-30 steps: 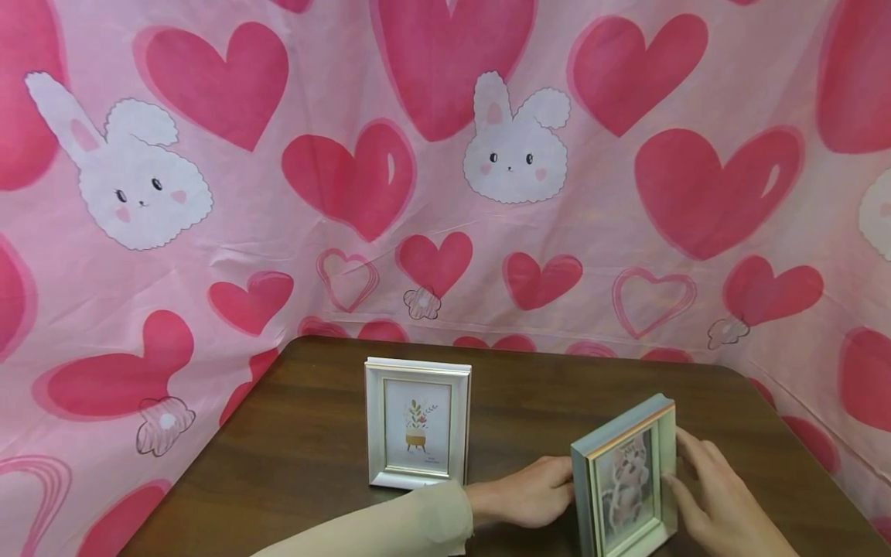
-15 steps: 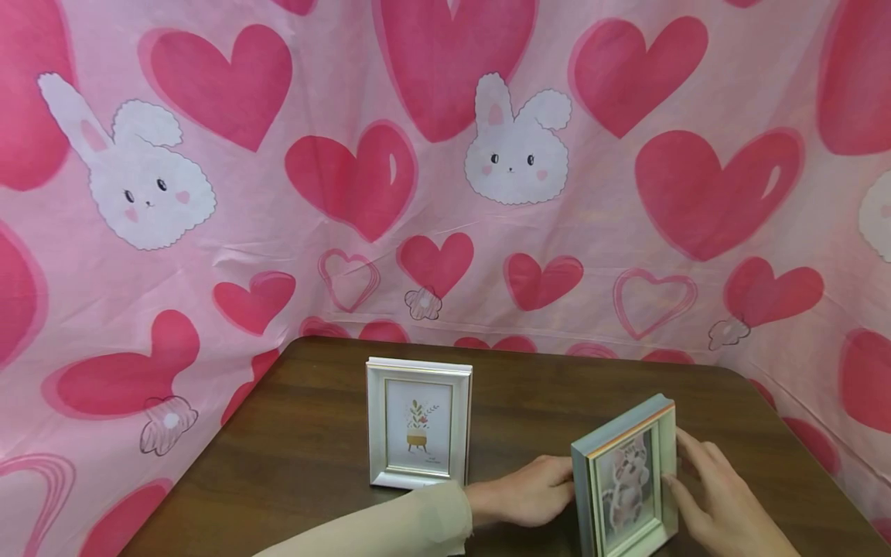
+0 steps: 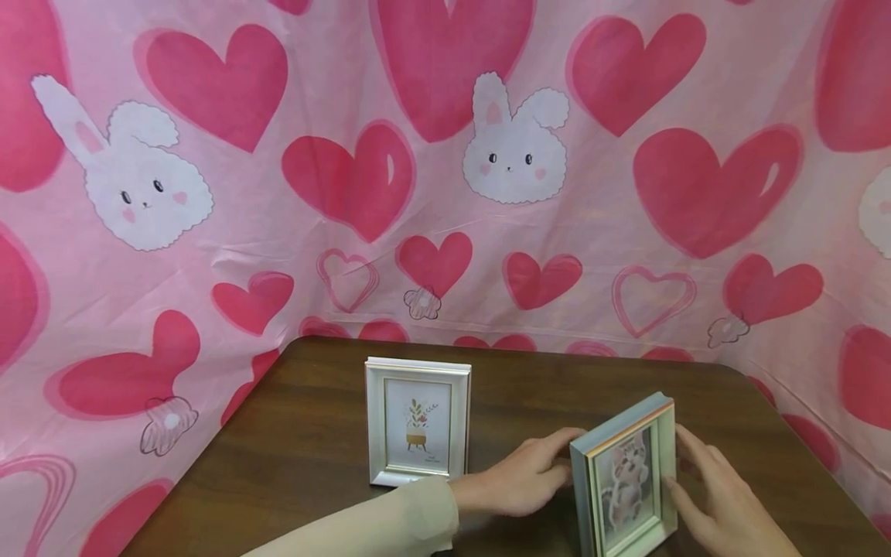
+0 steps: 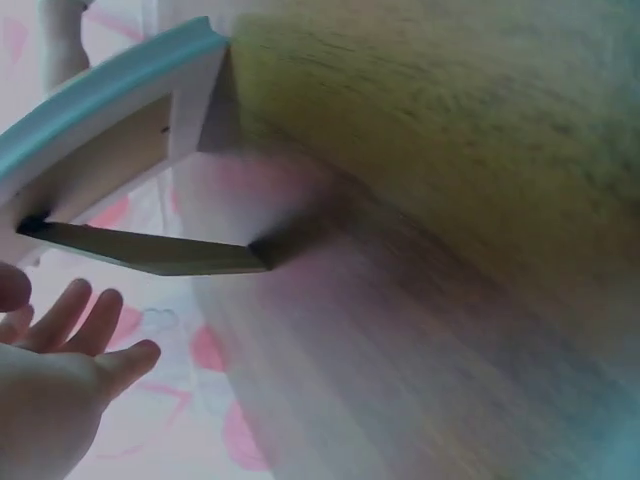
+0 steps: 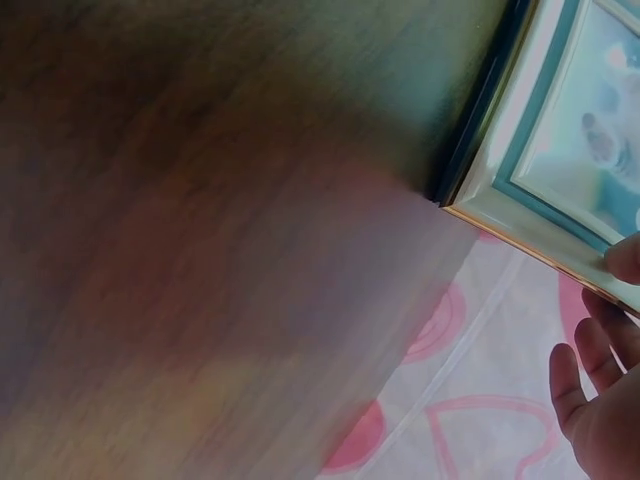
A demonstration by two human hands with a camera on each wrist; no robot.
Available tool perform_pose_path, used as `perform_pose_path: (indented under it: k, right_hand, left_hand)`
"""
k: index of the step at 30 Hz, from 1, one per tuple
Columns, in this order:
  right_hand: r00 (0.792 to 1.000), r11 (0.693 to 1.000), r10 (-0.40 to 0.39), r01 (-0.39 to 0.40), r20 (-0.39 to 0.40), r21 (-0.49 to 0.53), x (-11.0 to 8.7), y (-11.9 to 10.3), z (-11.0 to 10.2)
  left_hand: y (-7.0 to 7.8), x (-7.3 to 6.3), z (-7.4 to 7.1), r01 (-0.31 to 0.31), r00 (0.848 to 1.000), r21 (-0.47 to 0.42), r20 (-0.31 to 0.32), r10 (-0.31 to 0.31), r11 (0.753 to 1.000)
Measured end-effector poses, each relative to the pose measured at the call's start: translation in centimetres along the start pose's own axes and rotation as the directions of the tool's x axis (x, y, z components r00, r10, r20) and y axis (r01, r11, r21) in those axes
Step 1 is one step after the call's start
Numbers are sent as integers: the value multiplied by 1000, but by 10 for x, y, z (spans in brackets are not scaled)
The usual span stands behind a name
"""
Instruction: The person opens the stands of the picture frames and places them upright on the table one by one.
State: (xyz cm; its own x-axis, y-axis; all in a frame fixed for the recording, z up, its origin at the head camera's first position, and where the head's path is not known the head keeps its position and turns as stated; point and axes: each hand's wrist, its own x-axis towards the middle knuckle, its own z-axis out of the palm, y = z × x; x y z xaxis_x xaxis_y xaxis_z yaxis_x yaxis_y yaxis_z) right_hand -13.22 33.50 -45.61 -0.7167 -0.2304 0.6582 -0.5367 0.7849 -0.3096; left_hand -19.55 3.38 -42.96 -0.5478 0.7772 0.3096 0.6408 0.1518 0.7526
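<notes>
A pale picture frame (image 3: 629,483) with a cat-like animal picture stands angled on the table at the right. My right hand (image 3: 727,499) grips its right edge; in the right wrist view the thumb (image 5: 625,260) lies on the front border. Beside the frame's left edge is my left hand (image 3: 515,476), fingers reaching behind it. The left wrist view shows the back of the frame with its support leg (image 4: 150,250) swung out. There the left hand's fingers (image 4: 100,322) are spread below the leg, with a visible gap; part of that hand is cut off.
A second white frame (image 3: 418,422) with a potted-plant picture stands upright on the brown table (image 3: 306,441), left of the left hand and behind its sleeve (image 3: 390,518). A pink cloth (image 3: 592,224) with hearts and rabbits hangs around the table's back and sides.
My left hand has shifted slightly up and left, and its fingers have straightened from a more curled position by the frame. The right hand and both frames stay almost where they were.
</notes>
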Motion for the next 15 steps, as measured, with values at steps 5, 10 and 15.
perform_pose_path:
  k: [5, 10, 15]
  right_hand:
    - [999, 999, -32, 32, 7, -5, -2, 1, -1]
    - [999, 999, 6, -5, 36, -32, -2, -3, -3]
    - [997, 998, 51, -49, 57, -38, -1, -6, -5]
  left_hand:
    - [10, -5, -3, -65, 992, 41, -110, 69, 997]
    - [22, -14, -2, -142, 941, 137, -290, 176, 980]
    - [32, -24, -1, -279, 881, 275, -307, 359, 920]
